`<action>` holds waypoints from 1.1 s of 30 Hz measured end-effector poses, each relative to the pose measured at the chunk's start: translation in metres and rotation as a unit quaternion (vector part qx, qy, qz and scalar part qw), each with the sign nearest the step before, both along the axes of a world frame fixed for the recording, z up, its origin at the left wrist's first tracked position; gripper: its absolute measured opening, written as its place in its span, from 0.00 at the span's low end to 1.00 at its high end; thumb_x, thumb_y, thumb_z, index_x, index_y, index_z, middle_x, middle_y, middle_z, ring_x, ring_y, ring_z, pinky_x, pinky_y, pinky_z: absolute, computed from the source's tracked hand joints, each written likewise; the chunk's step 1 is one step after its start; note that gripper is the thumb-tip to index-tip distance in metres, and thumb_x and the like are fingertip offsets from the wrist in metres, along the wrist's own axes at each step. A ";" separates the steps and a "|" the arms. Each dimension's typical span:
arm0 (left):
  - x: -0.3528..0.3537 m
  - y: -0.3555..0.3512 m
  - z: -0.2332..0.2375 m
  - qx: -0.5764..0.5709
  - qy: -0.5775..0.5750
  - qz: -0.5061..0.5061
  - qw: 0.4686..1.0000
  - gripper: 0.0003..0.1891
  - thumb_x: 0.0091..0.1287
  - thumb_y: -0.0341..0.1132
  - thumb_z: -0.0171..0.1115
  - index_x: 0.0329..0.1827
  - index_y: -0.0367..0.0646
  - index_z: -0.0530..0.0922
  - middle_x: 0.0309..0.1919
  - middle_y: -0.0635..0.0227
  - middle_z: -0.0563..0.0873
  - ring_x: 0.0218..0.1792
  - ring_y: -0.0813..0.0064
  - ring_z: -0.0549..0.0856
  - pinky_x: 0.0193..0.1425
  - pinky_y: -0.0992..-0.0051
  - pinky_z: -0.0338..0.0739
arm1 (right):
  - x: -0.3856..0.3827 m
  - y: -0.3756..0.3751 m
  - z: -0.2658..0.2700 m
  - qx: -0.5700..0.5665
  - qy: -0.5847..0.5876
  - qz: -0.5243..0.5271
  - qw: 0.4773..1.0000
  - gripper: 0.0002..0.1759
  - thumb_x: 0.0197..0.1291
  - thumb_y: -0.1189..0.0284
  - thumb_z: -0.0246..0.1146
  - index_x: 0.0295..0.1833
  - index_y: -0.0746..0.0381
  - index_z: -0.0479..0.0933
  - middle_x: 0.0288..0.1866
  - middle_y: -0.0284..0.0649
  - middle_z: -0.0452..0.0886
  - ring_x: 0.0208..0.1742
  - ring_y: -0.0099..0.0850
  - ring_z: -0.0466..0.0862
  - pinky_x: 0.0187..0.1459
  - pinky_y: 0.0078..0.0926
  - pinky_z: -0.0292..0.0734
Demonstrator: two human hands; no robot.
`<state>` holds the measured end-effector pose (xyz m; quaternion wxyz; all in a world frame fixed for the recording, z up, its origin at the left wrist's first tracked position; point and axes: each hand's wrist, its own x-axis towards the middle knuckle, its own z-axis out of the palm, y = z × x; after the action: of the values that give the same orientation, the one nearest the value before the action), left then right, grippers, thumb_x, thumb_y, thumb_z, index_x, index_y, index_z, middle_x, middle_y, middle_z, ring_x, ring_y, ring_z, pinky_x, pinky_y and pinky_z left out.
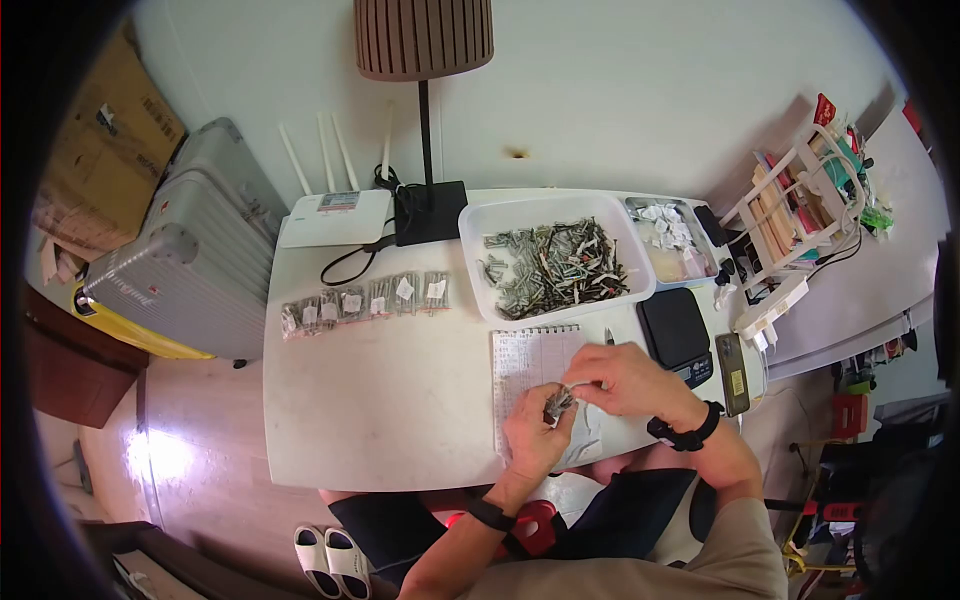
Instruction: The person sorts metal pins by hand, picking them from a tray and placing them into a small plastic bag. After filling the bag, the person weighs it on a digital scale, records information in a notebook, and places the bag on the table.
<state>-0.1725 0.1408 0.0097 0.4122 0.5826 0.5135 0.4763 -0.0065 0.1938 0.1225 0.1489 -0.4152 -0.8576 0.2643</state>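
Observation:
My left hand [538, 436] is closed around a small clear bag of screws [559, 404], held above the notebook. The thumb and fingers of my right hand [628, 380] pinch the top of that bag; the exact grip is partly hidden. Under both hands lies a spiral notebook [515, 372] with handwriting on its left page. A pen [609, 337] sits just beyond my right hand. Some crumpled clear plastic [583, 440] rests below the hands near the table edge.
A white tub [474, 262] holds many loose screws. Beside it are a smaller container [712, 262] with paper scraps, a black scale [672, 325] and a phone [734, 375]. Several filled, labelled bags [405, 291] form a row at left. Behind stand a router [337, 218] and lamp [424, 140].

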 end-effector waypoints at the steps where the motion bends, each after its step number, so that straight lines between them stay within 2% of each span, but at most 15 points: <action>1: 0.001 0.000 -0.001 0.011 -0.012 -0.001 1.000 0.16 0.58 0.29 0.75 0.48 0.42 0.82 0.37 0.62 0.86 0.31 0.70 0.85 0.33 0.73 0.81 | 0.001 0.006 0.007 -0.012 0.007 -0.039 0.999 0.07 0.58 0.73 0.70 0.43 0.59 0.85 0.40 0.38 0.84 0.35 0.36 0.85 0.35 0.32 0.81; 3: 0.001 0.002 -0.002 0.020 -0.024 0.000 1.000 0.15 0.57 0.31 0.75 0.47 0.44 0.81 0.36 0.61 0.85 0.31 0.66 0.86 0.31 0.71 0.81 | 0.012 0.033 0.006 0.028 0.029 -0.080 0.996 0.08 0.58 0.75 0.70 0.43 0.61 0.86 0.40 0.40 0.85 0.35 0.35 0.86 0.36 0.29 0.81; 7: 0.001 0.000 0.001 0.006 -0.023 -0.006 1.000 0.15 0.58 0.30 0.75 0.47 0.43 0.82 0.38 0.63 0.86 0.31 0.71 0.86 0.33 0.74 0.82 | 0.027 0.100 0.000 0.079 0.035 -0.178 0.980 0.07 0.58 0.75 0.69 0.42 0.63 0.86 0.37 0.42 0.86 0.34 0.37 0.85 0.37 0.30 0.80; 9: -0.001 0.001 0.003 -0.007 -0.019 -0.010 1.000 0.15 0.59 0.29 0.75 0.47 0.42 0.83 0.39 0.64 0.86 0.32 0.74 0.85 0.36 0.76 0.82 | 0.033 0.127 -0.008 0.074 -0.072 -0.195 0.975 0.08 0.57 0.74 0.68 0.42 0.61 0.87 0.39 0.43 0.87 0.36 0.39 0.86 0.41 0.34 0.80; 11: -0.001 0.001 0.007 -0.001 -0.027 -0.010 1.000 0.15 0.57 0.31 0.75 0.46 0.45 0.81 0.37 0.62 0.86 0.34 0.66 0.87 0.34 0.71 0.82 | 0.034 0.141 -0.019 0.086 -0.108 -0.173 0.975 0.08 0.56 0.73 0.68 0.42 0.61 0.87 0.38 0.44 0.87 0.38 0.43 0.86 0.43 0.37 0.81; 17: -0.002 0.002 0.009 -0.004 -0.020 -0.023 1.000 0.15 0.57 0.31 0.74 0.46 0.44 0.80 0.38 0.62 0.87 0.39 0.60 0.86 0.43 0.66 0.82 | 0.036 0.155 -0.032 0.077 -0.234 -0.133 0.960 0.09 0.55 0.74 0.67 0.42 0.58 0.88 0.37 0.47 0.88 0.42 0.47 0.87 0.47 0.42 0.81; 21: -0.001 0.002 0.006 -0.003 -0.024 -0.025 0.999 0.15 0.57 0.31 0.74 0.46 0.44 0.80 0.38 0.61 0.87 0.38 0.60 0.87 0.42 0.66 0.82 | 0.034 0.162 -0.025 0.055 -0.263 -0.117 0.956 0.07 0.54 0.74 0.67 0.40 0.57 0.87 0.39 0.46 0.87 0.43 0.47 0.86 0.47 0.43 0.81; 22: -0.001 0.003 0.003 0.014 -0.018 -0.019 1.000 0.14 0.58 0.30 0.75 0.46 0.43 0.81 0.38 0.62 0.86 0.35 0.67 0.86 0.38 0.72 0.82 | 0.035 0.161 -0.026 0.055 -0.262 -0.119 0.956 0.07 0.54 0.74 0.67 0.40 0.57 0.87 0.39 0.46 0.87 0.43 0.47 0.86 0.47 0.43 0.81; 23: -0.001 0.003 0.001 0.031 -0.013 -0.013 0.999 0.14 0.58 0.28 0.75 0.46 0.43 0.82 0.38 0.64 0.86 0.32 0.74 0.85 0.34 0.77 0.82 | 0.036 0.160 -0.027 0.070 -0.243 -0.112 0.961 0.06 0.54 0.74 0.67 0.39 0.58 0.86 0.39 0.46 0.86 0.43 0.47 0.85 0.46 0.42 0.81; 25: -0.001 0.004 0.001 0.030 -0.014 -0.013 0.999 0.14 0.58 0.29 0.75 0.46 0.43 0.82 0.38 0.64 0.86 0.32 0.75 0.85 0.34 0.77 0.82 | 0.037 0.157 -0.031 0.087 -0.223 -0.105 0.965 0.05 0.54 0.74 0.67 0.39 0.58 0.84 0.40 0.46 0.85 0.42 0.47 0.85 0.46 0.42 0.80; 27: -0.002 0.002 -0.001 0.026 -0.015 -0.014 0.999 0.14 0.58 0.29 0.75 0.46 0.43 0.83 0.38 0.65 0.86 0.32 0.75 0.85 0.34 0.77 0.82 | 0.043 0.152 -0.038 0.084 -0.041 -0.155 0.984 0.03 0.59 0.76 0.66 0.39 0.60 0.79 0.38 0.39 0.82 0.37 0.37 0.84 0.42 0.33 0.80; 28: -0.001 0.000 -0.003 0.017 -0.014 -0.011 1.000 0.14 0.59 0.29 0.75 0.47 0.43 0.82 0.38 0.65 0.87 0.33 0.76 0.85 0.35 0.77 0.82 | 0.045 0.146 -0.039 0.085 -0.042 -0.156 0.983 0.03 0.59 0.76 0.66 0.39 0.60 0.79 0.38 0.39 0.82 0.37 0.37 0.84 0.42 0.33 0.80; 30: 0.002 -0.001 -0.005 0.009 -0.014 -0.010 1.000 0.14 0.59 0.29 0.75 0.47 0.43 0.82 0.39 0.66 0.87 0.33 0.77 0.85 0.35 0.78 0.82 | 0.048 0.133 -0.038 -0.011 0.168 -0.242 0.956 0.03 0.64 0.78 0.64 0.40 0.62 0.75 0.35 0.32 0.80 0.35 0.25 0.80 0.39 0.24 0.77; 31: 0.002 -0.001 -0.005 -0.003 -0.022 -0.010 1.000 0.14 0.59 0.29 0.75 0.47 0.43 0.82 0.39 0.67 0.87 0.33 0.78 0.85 0.35 0.78 0.82 | 0.049 0.125 -0.035 -0.009 0.167 -0.243 0.956 0.03 0.64 0.78 0.64 0.40 0.62 0.75 0.35 0.32 0.80 0.35 0.25 0.80 0.39 0.24 0.77; 33: 0.002 -0.002 -0.005 -0.014 -0.030 -0.010 0.999 0.15 0.59 0.29 0.75 0.48 0.43 0.82 0.40 0.67 0.88 0.34 0.79 0.86 0.36 0.78 0.82 | 0.050 0.105 -0.028 -0.183 0.324 -0.237 0.897 0.04 0.66 0.79 0.63 0.41 0.61 0.75 0.36 0.26 0.79 0.34 0.17 0.76 0.37 0.18 0.73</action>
<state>-0.1705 0.1388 0.0042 0.4401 0.5672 0.5016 0.4827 0.0435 0.2988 0.0944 0.3982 -0.5173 -0.5746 0.4936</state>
